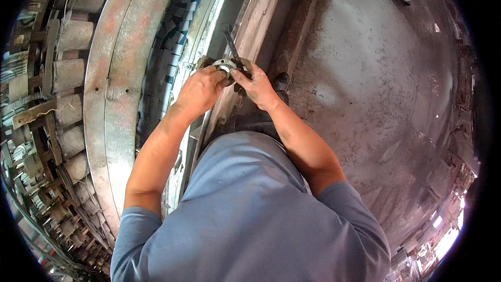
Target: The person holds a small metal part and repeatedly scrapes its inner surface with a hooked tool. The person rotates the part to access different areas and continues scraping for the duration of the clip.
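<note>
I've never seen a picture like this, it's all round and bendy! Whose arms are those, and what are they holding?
The camera sits on a person's head and looks down, so you see that person's own blue shirt and two bare arms. The lens is very wide, which makes straight edges look bent. The left hand and the right hand meet on a small shiny metal ring that sits on a long metal rail. A dark thin tool sticks up beside the ring. To the left are big curved rusty metal bands. To the right is a dusty grey floor, and the person's dark shoes show below the hands.
</note>
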Tool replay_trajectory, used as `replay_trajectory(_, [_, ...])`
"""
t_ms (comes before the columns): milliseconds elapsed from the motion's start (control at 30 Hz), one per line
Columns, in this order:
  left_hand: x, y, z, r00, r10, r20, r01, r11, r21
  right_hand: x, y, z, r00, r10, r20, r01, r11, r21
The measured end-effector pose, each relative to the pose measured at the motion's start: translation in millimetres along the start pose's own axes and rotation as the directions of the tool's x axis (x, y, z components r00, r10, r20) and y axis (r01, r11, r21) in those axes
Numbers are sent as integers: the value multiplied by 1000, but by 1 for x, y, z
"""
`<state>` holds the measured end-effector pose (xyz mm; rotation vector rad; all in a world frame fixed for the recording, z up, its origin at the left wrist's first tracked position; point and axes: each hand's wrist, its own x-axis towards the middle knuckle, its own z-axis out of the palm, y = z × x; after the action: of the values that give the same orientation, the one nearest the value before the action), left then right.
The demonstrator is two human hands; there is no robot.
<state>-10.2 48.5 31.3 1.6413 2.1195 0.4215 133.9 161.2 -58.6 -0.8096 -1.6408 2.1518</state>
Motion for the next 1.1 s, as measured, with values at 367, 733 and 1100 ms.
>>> replay_trajectory(367, [-1, -7, 4, 997, 59, -43, -62, 996, -66, 1, -1, 3, 994, 105, 28, -107, 985, 138])
replay_trajectory(733, [0, -4, 6, 997, 75, -33, -77, 995, -57, -5, -17, 13, 998, 29, -56, -21, 991, 133])
replay_trajectory(1100, [-3, 5, 8, 989, 61, -136, -66, 997, -27, -2, -20, 14, 988, 150, -36, -131, 939, 319])
